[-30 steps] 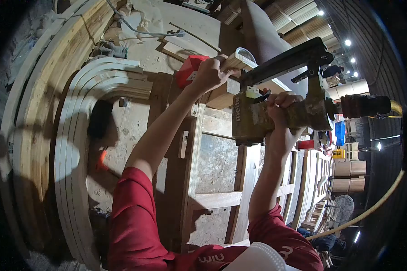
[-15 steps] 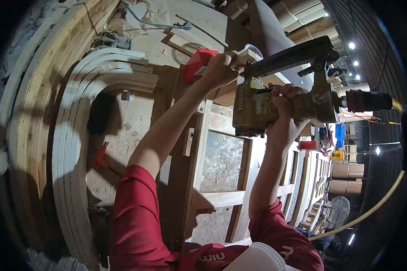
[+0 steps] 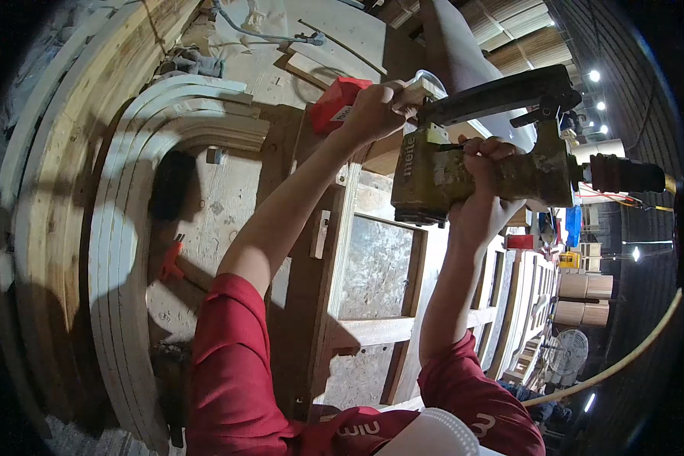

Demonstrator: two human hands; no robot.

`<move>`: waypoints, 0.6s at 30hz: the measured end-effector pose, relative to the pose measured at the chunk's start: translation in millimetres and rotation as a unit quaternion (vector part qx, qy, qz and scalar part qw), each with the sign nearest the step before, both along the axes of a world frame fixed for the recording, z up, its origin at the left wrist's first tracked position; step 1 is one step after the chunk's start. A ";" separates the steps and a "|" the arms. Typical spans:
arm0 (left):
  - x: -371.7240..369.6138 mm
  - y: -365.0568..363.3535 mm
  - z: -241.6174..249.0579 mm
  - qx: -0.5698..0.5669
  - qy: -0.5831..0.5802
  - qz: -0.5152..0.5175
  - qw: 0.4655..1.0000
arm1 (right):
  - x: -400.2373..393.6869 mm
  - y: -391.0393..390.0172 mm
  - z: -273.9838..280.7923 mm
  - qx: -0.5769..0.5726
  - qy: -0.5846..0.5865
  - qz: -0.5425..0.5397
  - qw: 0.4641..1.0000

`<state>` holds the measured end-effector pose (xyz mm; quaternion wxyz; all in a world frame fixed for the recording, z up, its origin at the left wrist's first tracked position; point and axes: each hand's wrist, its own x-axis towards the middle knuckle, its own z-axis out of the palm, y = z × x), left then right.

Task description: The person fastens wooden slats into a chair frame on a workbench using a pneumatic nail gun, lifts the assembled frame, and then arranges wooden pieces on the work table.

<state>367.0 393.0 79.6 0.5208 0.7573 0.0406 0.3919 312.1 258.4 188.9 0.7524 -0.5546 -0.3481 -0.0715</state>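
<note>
- R hand (image 3: 486,182): fingers wrapped round nail gun (image 3: 435,173), gripping it mid-body.
- L hand (image 3: 380,114): closed on wood pc (image 3: 419,93), nr the gun's blk magazine (image 3: 501,96); can't tell if gun & wood touch.
- Gun: held ctr-R of view, dull yellow-grn body, blk fitting (image 3: 627,173) at its R end.
- Red box (image 3: 333,106): just beside L hand, on its L.
- Curved strips (image 3: 118,243): nested stack, L side of view, well apart from hands.
- Red tool (image 3: 172,262): lies nr strips.
- Yellow hose (image 3: 634,351): curves, far R.
</note>
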 end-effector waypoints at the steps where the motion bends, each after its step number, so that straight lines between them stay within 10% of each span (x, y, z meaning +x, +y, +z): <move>1: -0.3 0.1 1.1 -0.010 0.008 -0.001 1.000 | 0.1 -0.5 -0.2 0.000 0.000 0.000 1.000; 18: -1.9 1.6 0.4 0.022 -0.011 0.013 1.000 | -2.1 -0.5 -4.5 0.015 0.011 -0.002 1.000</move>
